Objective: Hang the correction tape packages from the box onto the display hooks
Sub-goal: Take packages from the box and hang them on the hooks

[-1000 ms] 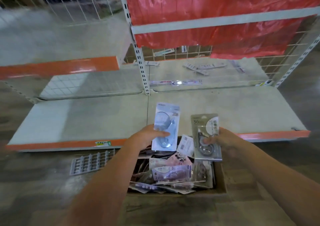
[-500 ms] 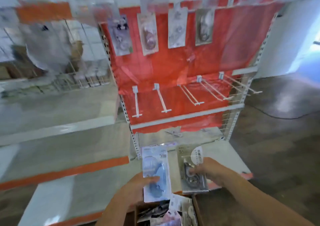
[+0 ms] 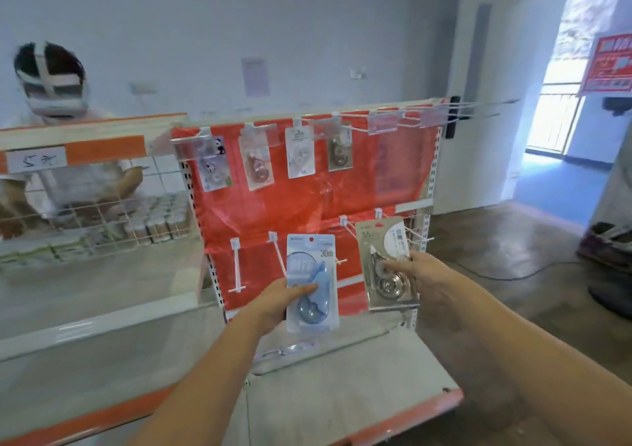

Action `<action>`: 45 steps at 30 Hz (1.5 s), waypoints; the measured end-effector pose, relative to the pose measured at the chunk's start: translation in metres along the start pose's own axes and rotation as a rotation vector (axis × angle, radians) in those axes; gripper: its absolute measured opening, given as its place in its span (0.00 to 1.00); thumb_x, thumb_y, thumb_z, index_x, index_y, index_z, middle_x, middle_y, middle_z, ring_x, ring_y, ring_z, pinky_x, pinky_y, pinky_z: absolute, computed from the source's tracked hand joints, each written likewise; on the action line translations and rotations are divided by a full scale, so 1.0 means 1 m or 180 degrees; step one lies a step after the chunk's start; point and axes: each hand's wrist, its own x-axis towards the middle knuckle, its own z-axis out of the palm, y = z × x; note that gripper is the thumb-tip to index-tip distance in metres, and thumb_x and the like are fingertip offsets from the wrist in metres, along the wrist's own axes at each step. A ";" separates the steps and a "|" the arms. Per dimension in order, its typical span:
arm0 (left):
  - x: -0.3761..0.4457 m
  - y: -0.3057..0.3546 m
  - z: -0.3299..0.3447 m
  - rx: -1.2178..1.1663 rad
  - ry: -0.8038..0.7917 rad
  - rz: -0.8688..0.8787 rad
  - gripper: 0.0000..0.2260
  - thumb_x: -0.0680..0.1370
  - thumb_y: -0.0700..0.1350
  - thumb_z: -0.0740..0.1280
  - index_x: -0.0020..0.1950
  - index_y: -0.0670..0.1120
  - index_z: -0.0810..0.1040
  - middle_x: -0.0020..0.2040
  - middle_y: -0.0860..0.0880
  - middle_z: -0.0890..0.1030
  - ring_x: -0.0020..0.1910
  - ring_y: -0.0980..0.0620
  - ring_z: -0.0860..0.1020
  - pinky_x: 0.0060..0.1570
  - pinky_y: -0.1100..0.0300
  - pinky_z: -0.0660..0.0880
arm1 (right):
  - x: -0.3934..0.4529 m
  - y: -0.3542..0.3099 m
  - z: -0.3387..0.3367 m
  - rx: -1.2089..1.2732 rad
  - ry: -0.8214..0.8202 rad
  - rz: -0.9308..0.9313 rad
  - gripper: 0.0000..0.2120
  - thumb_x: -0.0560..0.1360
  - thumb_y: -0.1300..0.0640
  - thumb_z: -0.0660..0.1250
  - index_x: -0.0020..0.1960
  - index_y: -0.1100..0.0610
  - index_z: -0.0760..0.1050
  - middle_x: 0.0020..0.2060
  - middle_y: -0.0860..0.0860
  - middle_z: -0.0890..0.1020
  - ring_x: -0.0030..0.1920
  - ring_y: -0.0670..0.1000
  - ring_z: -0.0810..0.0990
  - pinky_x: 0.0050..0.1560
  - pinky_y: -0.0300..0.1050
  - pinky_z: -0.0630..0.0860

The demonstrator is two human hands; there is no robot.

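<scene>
My left hand (image 3: pixel 277 300) grips a blue correction tape package (image 3: pixel 312 281) marked 30m, held upright in front of the red back panel (image 3: pixel 301 199). My right hand (image 3: pixel 415 274) pinches a grey correction tape package (image 3: pixel 388 264), its top near the lower row of white display hooks (image 3: pixel 345 223). Bare lower hooks (image 3: pixel 236 267) stick out to the left. Several packages (image 3: pixel 256 165) hang on the upper row of hooks. The box is out of view.
A grey shelf board (image 3: pixel 342 387) with an orange edge lies below my arms. To the left stands a wire-basket shelf (image 3: pixel 102 213) with small bottles; a person wearing a headset (image 3: pixel 51 83) stands behind it. A cable (image 3: pixel 513 274) runs over the floor at right.
My view has swung up from the box to the display. Both hands have risen with their packages to the height of the lower hooks.
</scene>
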 end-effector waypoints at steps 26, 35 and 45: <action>0.208 0.108 0.050 -0.0357 0.1051 0.0523 0.09 0.75 0.37 0.69 0.54 0.40 0.78 0.51 0.40 0.83 0.46 0.46 0.82 0.49 0.55 0.80 | 0.233 -0.113 -0.089 0.0176 -0.0752 -0.0943 0.09 0.72 0.64 0.71 0.50 0.56 0.77 0.49 0.56 0.83 0.47 0.55 0.83 0.51 0.52 0.80; 0.221 0.115 0.036 -0.0405 0.0989 0.0508 0.10 0.75 0.37 0.68 0.56 0.41 0.78 0.49 0.43 0.84 0.44 0.49 0.83 0.43 0.59 0.81 | 0.253 -0.121 -0.086 0.0034 -0.0709 -0.1104 0.08 0.73 0.59 0.70 0.52 0.56 0.77 0.51 0.56 0.83 0.54 0.58 0.81 0.59 0.55 0.76; 0.235 0.111 0.006 -0.0399 0.0791 0.0490 0.17 0.73 0.40 0.70 0.61 0.39 0.77 0.56 0.40 0.81 0.52 0.43 0.81 0.56 0.52 0.77 | 0.294 -0.126 -0.072 -0.0415 -0.0236 -0.0627 0.21 0.73 0.44 0.69 0.54 0.62 0.79 0.50 0.57 0.83 0.53 0.56 0.82 0.60 0.53 0.76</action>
